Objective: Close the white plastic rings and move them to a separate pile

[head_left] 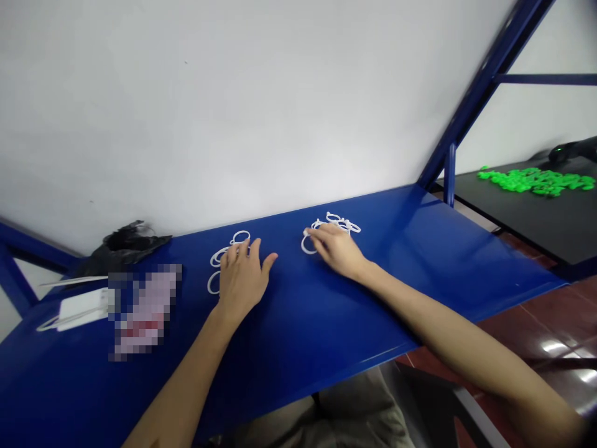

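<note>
On the blue table (298, 336), my left hand (242, 277) rests palm down with its fingers spread. Its fingertips cover part of a small group of thin white rings (212, 284); one more white ring in that group shows just beyond the fingers. To the right, my right hand (339, 250) has its thumb and fingers drawn together on the edge of a white plastic ring (304, 246). Several other white rings (353, 227), with small knobs on them, lie behind and partly under that hand.
A crumpled black plastic bag (125, 246) lies at the back left. In front of it are a white card-like item with a cord (84, 309) and a blurred-out pinkish packet (152, 305). Green pieces (536, 180) cover part of a black table beyond the blue frame post (449, 174).
</note>
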Action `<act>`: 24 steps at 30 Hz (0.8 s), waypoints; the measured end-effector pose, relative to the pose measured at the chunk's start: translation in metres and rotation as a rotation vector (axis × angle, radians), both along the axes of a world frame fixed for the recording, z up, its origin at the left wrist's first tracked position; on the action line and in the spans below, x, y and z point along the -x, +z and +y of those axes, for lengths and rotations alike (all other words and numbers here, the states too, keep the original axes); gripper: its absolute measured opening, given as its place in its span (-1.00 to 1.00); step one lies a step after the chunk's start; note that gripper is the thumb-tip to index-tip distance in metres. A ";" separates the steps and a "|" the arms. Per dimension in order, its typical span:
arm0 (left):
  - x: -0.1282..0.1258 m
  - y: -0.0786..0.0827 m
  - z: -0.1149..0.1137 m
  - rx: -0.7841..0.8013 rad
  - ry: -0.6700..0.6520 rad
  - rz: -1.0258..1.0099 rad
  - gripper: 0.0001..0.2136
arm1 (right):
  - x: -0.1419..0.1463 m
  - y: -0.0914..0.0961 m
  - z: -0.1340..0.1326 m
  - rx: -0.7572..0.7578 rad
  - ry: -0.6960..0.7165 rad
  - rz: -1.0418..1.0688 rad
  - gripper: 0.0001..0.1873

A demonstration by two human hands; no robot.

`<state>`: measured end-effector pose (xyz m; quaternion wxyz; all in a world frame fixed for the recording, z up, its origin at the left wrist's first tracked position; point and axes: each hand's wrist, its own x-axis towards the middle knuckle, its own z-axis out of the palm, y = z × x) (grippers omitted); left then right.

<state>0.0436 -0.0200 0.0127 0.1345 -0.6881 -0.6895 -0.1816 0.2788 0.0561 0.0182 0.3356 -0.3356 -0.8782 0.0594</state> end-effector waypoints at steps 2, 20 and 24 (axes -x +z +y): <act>0.010 -0.003 0.006 0.009 0.046 0.018 -0.47 | -0.011 0.000 0.019 0.021 -0.167 0.095 -0.69; 0.027 -0.010 0.022 -0.027 -0.243 0.173 -0.73 | -0.032 -0.006 0.050 -0.064 -0.503 0.103 -0.77; 0.015 0.000 0.015 -0.122 -0.339 0.177 -0.78 | -0.028 0.003 0.036 -0.102 -0.398 0.130 -0.77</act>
